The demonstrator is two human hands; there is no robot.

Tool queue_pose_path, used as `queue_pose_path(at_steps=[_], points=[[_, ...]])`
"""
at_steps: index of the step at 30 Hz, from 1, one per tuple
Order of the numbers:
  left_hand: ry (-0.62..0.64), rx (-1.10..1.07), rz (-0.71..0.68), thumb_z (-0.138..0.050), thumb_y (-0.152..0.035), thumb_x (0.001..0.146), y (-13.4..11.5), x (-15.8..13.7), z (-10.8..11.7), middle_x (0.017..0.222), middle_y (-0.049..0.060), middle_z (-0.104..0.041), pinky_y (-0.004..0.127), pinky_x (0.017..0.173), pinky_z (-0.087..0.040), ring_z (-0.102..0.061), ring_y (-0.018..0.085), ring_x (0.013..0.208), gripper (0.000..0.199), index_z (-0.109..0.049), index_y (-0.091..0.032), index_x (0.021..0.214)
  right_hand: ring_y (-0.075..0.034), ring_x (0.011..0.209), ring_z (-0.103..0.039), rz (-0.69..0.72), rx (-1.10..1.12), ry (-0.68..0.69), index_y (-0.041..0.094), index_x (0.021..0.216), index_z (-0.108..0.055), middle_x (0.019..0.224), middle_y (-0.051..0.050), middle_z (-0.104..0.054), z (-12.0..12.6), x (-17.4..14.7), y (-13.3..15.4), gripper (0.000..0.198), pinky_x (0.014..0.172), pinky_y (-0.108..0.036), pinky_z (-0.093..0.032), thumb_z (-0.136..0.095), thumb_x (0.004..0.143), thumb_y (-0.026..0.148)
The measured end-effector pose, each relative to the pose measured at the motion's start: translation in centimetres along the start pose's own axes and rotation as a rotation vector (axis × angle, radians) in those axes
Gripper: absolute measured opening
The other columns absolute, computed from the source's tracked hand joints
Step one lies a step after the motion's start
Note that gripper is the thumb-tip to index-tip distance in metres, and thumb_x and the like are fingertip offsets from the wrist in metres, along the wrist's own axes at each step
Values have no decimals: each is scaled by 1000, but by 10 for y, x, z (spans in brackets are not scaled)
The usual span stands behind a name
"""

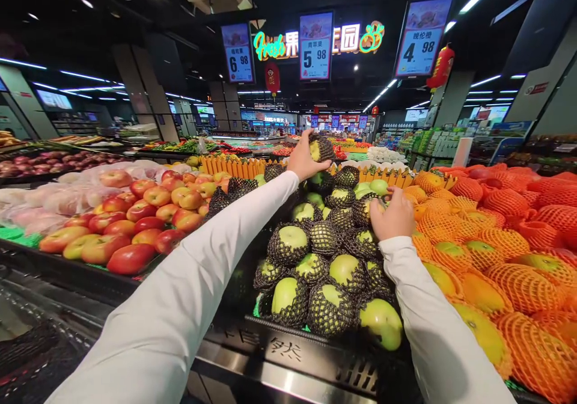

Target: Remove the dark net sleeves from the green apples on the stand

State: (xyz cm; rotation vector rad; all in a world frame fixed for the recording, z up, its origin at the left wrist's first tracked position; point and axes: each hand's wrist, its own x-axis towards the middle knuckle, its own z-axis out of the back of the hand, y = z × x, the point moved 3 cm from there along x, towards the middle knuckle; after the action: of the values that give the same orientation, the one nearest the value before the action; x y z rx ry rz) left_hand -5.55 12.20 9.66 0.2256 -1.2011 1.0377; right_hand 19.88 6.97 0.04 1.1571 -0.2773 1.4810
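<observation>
My left hand (pixel 308 156) is stretched to the back of the pile, fingers closed round a green apple (pixel 319 150) in a black foam net. On the right side of the same pile, my right hand (pixel 395 214) has its thumb and fingers bent about a netted green apple (pixel 362 210); whether that apple is lifted or still resting on the others I cannot tell. Below and between both hands lie several more green apples (pixel 288 238), most in black nets. One bare green apple (pixel 381 324) sits at the front edge.
Red and yellow apples (pixel 144 205) are heaped to the left, beside bagged fruit (pixel 67 190). Fruit in orange nets (pixel 487 241) rises on the right. A low orange picket fence (pixel 234 166) borders the back. A metal edge (pixel 288 371) runs along the front. Price screens (pixel 315 46) hang overhead.
</observation>
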Motion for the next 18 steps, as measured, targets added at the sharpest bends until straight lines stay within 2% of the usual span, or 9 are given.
queue_pose_path(at_steps=[2, 4, 6, 10, 15, 18], points=[[89, 5, -109, -82, -32, 61, -21, 5, -25, 138, 20, -53, 50, 103, -46, -58, 36, 120, 98, -33, -18, 146, -37, 100, -58, -17, -84, 134, 12, 113, -61, 106, -21, -65, -9, -2, -5, 48, 82, -49, -48, -48, 87, 50], [200, 27, -177, -81, -34, 62, -36, 4, -53, 139, 20, -53, 50, 102, -46, -58, 37, 120, 102, -30, -18, 149, -37, 100, -58, -27, -142, 198, 12, 106, -64, 104, -23, -64, -16, -4, -9, 51, 81, -51, -49, -44, 89, 56], [327, 60, -172, -79, -39, 64, -43, 1, -81, 135, 19, -56, 48, 100, -48, -60, 37, 117, 102, -29, -18, 150, -37, 101, -59, -28, -160, 194, 12, 105, -65, 104, -24, -64, -18, -5, -9, 52, 82, -53, -50, -42, 92, 57], [571, 163, -88, -74, -50, 68, -42, 2, -123, 136, 17, -56, 43, 103, -46, -58, 35, 120, 90, -41, -18, 146, -41, 105, -60, -53, -180, 263, 10, 110, -64, 108, -27, -63, -17, -6, -4, 54, 84, -54, -50, -42, 92, 56], [658, 300, 122, -62, -69, 74, -32, 23, -140, 154, 16, -39, 48, 113, -37, -41, 42, 139, 93, -42, -20, 150, -43, 105, -60, -53, -222, 216, 9, 111, -64, 108, -27, -63, -9, -9, 6, 53, 83, -54, -51, -41, 94, 53], [705, 367, 167, -58, -75, 72, -30, 33, -142, 156, 17, -38, 49, 112, -38, -41, 43, 138, 100, -43, -15, 150, -42, 104, -61, -54, -224, 212, 9, 110, -65, 108, -26, -64, -8, -11, 8, 51, 82, -54, -51, -43, 94, 53]])
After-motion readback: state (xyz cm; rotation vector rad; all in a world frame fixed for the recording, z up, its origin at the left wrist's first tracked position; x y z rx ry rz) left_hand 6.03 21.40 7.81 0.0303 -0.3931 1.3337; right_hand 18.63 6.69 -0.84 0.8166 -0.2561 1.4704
